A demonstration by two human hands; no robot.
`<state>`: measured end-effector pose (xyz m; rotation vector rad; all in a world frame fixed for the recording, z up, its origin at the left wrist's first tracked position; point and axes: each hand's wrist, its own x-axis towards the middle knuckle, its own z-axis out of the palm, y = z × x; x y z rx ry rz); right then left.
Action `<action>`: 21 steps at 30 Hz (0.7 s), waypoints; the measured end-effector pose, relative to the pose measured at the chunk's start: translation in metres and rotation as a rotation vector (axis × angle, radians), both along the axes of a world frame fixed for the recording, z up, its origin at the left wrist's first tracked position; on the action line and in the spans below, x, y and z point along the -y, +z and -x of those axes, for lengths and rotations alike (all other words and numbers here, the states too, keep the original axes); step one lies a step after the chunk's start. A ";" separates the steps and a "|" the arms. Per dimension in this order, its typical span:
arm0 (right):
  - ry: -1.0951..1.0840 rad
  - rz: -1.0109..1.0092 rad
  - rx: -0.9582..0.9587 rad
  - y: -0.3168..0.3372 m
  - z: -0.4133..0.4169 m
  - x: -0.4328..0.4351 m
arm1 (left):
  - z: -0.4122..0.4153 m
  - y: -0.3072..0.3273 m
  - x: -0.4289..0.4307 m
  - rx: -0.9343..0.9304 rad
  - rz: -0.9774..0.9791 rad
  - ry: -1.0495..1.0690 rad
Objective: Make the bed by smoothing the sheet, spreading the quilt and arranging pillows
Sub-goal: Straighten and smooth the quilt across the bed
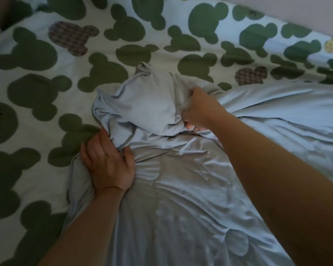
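Note:
A pale blue-grey quilt [181, 189] lies crumpled over the near and right part of the bed, with a bunched lump of it [138, 104] at the centre. Under it stretches a white sheet [46, 60] printed with dark green mouse-head shapes. My left hand [108, 164] presses down on the quilt's left edge, fingers curled into a fold. My right hand [198, 110] clutches the right side of the bunched lump, fingers buried in the cloth. No pillow is in view.
A pale pinkish wall [296, 8] runs along the bed's far right edge. At the top left corner a dark, blurred gap [0, 14] lies beside the bed. The printed sheet covers the left and far side.

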<state>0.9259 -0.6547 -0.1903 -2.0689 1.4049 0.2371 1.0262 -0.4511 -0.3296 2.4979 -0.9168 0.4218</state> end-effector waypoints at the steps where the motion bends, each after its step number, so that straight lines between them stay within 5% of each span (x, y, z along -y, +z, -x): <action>1: -0.025 -0.049 -0.033 -0.001 0.000 0.003 | 0.000 0.000 0.000 0.003 -0.003 0.002; 6: 0.309 0.547 -0.375 -0.006 -0.013 0.015 | 0.000 0.002 0.001 0.002 -0.018 0.001; 11: 0.211 0.227 -0.364 -0.004 -0.023 0.031 | 0.001 0.004 0.001 -0.020 -0.039 -0.002; 14: 0.072 0.206 -0.117 -0.001 -0.020 0.037 | 0.000 0.004 0.001 -0.019 -0.044 -0.002; 18: -0.045 0.603 0.482 0.036 -0.055 0.054 | 0.000 0.004 0.001 -0.009 -0.055 0.003; 21: -0.031 0.700 0.836 0.076 -0.102 0.080 | 0.000 0.004 0.002 -0.003 -0.051 -0.001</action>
